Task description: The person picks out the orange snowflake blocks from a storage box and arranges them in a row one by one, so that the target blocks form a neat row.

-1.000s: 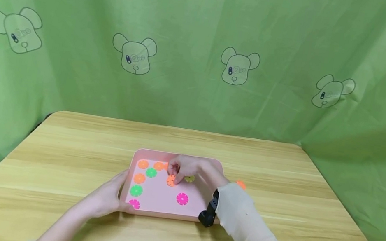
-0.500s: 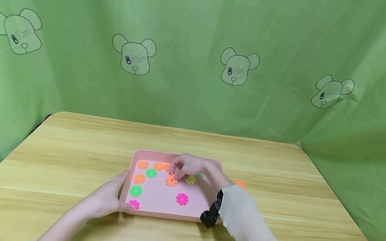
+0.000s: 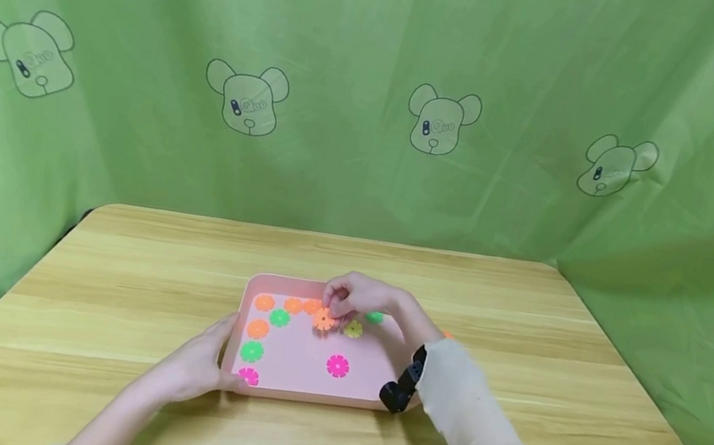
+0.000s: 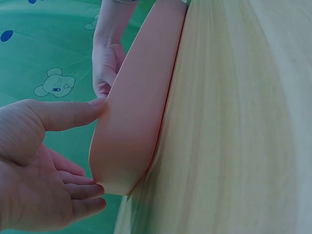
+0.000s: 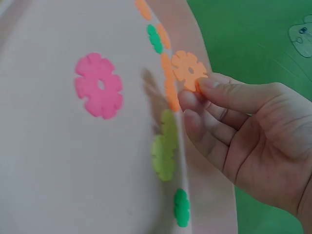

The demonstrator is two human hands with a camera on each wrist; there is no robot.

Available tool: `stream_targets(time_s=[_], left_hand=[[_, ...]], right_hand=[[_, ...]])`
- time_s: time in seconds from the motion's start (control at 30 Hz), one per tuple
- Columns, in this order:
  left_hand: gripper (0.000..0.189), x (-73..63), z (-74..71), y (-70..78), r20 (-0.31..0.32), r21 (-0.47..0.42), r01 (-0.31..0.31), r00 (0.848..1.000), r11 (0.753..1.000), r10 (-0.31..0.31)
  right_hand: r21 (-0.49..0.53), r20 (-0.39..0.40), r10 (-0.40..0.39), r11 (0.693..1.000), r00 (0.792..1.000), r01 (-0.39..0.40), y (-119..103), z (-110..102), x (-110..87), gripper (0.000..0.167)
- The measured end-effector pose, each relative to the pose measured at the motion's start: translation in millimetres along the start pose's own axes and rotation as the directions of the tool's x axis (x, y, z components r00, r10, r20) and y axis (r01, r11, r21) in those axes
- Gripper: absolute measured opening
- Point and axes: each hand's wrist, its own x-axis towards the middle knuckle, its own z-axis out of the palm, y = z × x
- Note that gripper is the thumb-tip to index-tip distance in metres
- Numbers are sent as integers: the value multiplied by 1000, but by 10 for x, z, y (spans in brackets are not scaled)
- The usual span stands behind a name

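Observation:
My right hand (image 3: pixel 363 296) is over the back of the pink tray (image 3: pixel 289 395), pinching an orange snowflake building disc (image 5: pixel 189 70) between thumb and fingertips. The disc is raised off the tray floor, and a shadow falls on the floor below. At the tray's front left corner is my left hand (image 3: pixel 200 364). Its straight thumb (image 4: pixel 73 114) touches the rim on one side of the corner, and its loosely extended fingers touch the other side. Inside lie a pink disc (image 3: pixel 338 366), a yellow-green disc (image 3: pixel 352 329), and several orange and green discs along the back and left.
An orange piece (image 3: pixel 448 335) shows just behind the right sleeve, outside the tray. The tray stands on a wooden table (image 3: pixel 113 278). Green curtain (image 3: pixel 336 173) with mouse-like drawings hangs behind and at both sides.
My right hand has lifted the orange disc from the tray and moved slightly back and right. A green disc at the back right now shows more fully. The left hand stays put.

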Motion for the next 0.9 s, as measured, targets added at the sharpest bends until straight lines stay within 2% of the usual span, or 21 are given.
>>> stream_targets(time_s=[0.17, 0.37, 0.53, 0.9], left_hand=[[102, -1, -2, 12, -3, 9, -4, 1000, 1000, 4], [104, -8, 5, 16, -7, 8, -6, 1000, 1000, 6], [103, -12, 22, 23, -10, 12, -2, 1000, 1000, 2], [106, -7, 27, 14, -11, -9, 7, 1000, 1000, -7]], right_hand=[[21, -32, -37, 999, 999, 38, -31, -101, -103, 10], [87, -71, -83, 992, 994, 89, 38, -210, -225, 13], [57, -121, -104, 992, 987, 112, 120, -293, -385, 13], [104, -201, -68, 991, 977, 90, 362, -462, -829, 15]])
